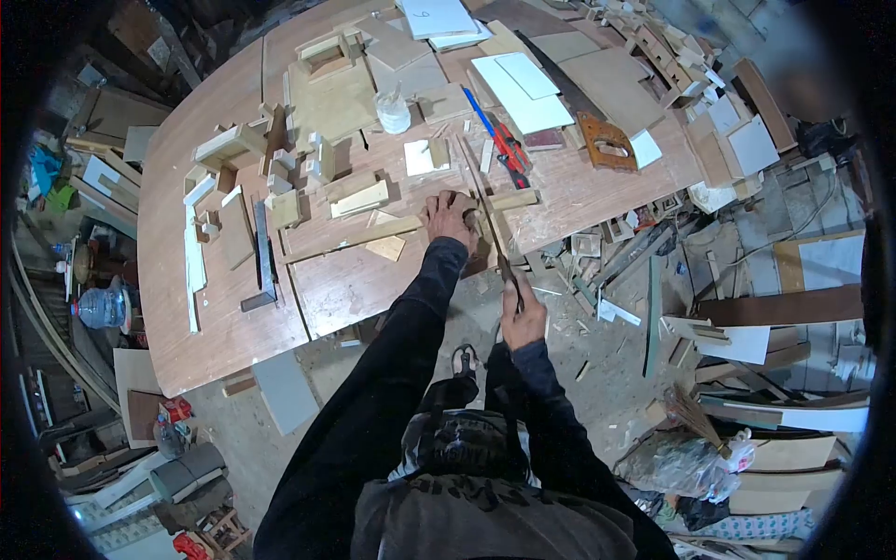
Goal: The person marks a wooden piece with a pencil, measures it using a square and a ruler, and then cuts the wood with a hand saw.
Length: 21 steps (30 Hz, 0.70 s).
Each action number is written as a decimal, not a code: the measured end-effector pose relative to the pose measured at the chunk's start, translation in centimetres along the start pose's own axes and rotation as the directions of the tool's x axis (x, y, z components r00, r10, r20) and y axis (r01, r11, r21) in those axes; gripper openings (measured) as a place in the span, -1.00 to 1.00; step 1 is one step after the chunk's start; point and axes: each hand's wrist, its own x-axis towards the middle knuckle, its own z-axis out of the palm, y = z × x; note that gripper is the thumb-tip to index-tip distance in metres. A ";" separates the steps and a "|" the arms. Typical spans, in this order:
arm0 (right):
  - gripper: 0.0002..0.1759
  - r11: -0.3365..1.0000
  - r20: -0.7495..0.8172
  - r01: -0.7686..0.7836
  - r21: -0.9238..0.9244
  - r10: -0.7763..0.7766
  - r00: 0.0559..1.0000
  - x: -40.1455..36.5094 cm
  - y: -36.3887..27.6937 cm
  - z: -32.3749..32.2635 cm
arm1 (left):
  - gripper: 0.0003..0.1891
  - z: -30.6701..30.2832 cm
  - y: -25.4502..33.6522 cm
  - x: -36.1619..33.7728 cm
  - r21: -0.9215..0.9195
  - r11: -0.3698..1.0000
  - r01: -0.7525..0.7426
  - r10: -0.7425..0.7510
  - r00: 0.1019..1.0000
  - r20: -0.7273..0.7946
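My right hand point(525, 313) is closed around the grip of a handsaw at the table's near edge. The thin saw blade point(488, 207) points away from me across a long, narrow wood strip point(350, 239). Just left of the blade, my left hand point(449, 217) presses down with curled fingers, gripping the strip. A small wood block seems to lie under these fingers, partly hidden. The strip's right end point(515, 199) shows beyond the blade. A loose flat wood offcut point(386, 246) touches the strip's near side.
A red and blue tool point(509, 149) and a wooden-handled saw point(607, 143) lie farther right on the table. A clear plastic container point(392, 110), a try square point(262, 264) and several wood pieces stand to the left. Scrap wood point(607, 299) litters the floor at right.
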 end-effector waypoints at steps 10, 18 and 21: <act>-0.66 0.976 0.087 -0.192 0.100 0.184 0.979 -0.9 0.0 -0.1 | -0.60 -0.7 0.0 -0.3 0.044 0.998 -0.039 0.038 0.999 0.027; -0.61 0.982 0.072 -0.167 0.094 0.160 0.984 -6.0 -0.6 -3.3 | -0.66 1.0 -1.6 0.0 -0.091 0.992 -0.087 0.093 0.994 0.064; -0.61 0.972 0.096 -0.220 0.079 0.212 0.973 -3.8 -1.2 -1.8 | -0.66 1.0 -1.6 -0.1 -0.036 0.996 -0.082 0.085 0.991 0.105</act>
